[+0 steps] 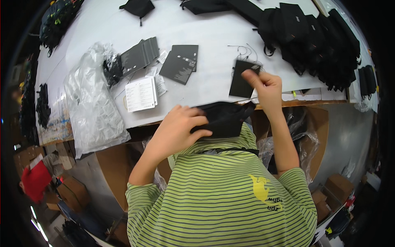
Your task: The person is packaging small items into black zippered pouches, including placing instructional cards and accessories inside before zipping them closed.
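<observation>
Against the table's near edge, close to my body, my left hand [177, 127] grips a black fabric pouch [224, 119] by its left side. Its fingers curl over the pouch's top, and the thumb lies on the front. Above the pouch's right end, my right hand [269, 88] is raised with its fingers curled and thumb stretched to the left. Motion blurs it, and whatever the curled fingers hold is hidden. Partly behind that thumb is a dark card [242, 84] on the table, with thin black strings [245, 50] above it.
Dark printed cards [181, 64], a white booklet stack [140, 94] and a clear plastic bag [92, 103] lie on the white table [205, 31]. Black bags [300, 37] are heaped at the far right. Cardboard boxes [111, 175] stand below the near edge.
</observation>
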Action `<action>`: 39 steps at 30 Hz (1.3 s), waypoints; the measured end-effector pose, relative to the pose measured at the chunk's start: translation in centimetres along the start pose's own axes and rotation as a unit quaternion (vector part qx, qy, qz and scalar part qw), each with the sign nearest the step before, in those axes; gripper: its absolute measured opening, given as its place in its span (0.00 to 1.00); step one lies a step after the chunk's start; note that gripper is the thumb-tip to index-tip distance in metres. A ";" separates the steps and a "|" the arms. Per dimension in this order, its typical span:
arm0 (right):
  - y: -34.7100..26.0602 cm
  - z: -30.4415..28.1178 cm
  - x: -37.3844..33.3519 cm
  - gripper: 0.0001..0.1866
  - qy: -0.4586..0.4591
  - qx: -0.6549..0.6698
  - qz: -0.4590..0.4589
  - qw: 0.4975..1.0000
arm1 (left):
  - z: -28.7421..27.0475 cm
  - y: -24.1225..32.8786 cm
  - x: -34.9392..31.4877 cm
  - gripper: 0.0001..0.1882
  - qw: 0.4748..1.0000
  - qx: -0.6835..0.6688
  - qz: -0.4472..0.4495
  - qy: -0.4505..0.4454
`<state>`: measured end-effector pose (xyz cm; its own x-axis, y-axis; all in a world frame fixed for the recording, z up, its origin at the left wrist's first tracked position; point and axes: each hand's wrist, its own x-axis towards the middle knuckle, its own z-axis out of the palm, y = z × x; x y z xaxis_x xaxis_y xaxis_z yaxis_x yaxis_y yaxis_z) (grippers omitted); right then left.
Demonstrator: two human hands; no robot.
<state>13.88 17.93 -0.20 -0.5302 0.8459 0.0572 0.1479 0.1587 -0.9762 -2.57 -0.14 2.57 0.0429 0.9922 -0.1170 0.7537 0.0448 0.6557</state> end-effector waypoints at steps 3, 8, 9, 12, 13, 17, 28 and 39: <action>-2.9 1.0 -0.5 0.18 -0.212 -0.286 -0.101 0.929 | 0.3 0.6 1.0 0.13 0.987 0.050 0.059 0.143; -1.8 1.2 -1.2 0.19 -0.390 -0.344 -0.133 0.844 | 1.0 -0.4 0.7 0.11 0.973 0.081 0.176 0.122; -1.8 1.1 -1.6 0.23 -0.411 -0.319 -0.100 0.848 | 1.0 -0.7 0.6 0.11 0.973 0.082 0.175 0.125; -2.9 0.6 -2.0 0.21 -0.466 -0.275 -0.059 0.839 | 0.8 -2.2 0.6 0.10 0.994 -0.024 0.063 -0.087; -3.4 0.4 -1.9 0.20 -0.501 -0.295 -0.050 0.812 | 0.0 -2.7 1.3 0.09 0.991 -0.108 0.023 -0.082; -1.7 -0.1 -2.6 0.18 -0.457 -0.256 -0.083 0.848 | -2.7 -10.8 6.6 0.13 0.985 -0.046 -0.067 0.152; -2.3 -1.8 -2.7 0.13 -0.357 -0.257 -0.127 0.889 | -5.7 -17.8 10.4 0.12 0.972 0.194 -0.109 0.079; -3.2 -1.3 -0.3 0.08 -0.227 -0.409 -0.295 0.833 | -4.1 -3.1 7.9 0.08 0.946 -0.036 0.146 0.288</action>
<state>14.63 17.79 3.15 -0.9455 0.2480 0.2112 0.1708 0.9295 -0.3268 -7.30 8.08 2.69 -0.1389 0.8612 0.4889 0.7168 -0.2532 0.6497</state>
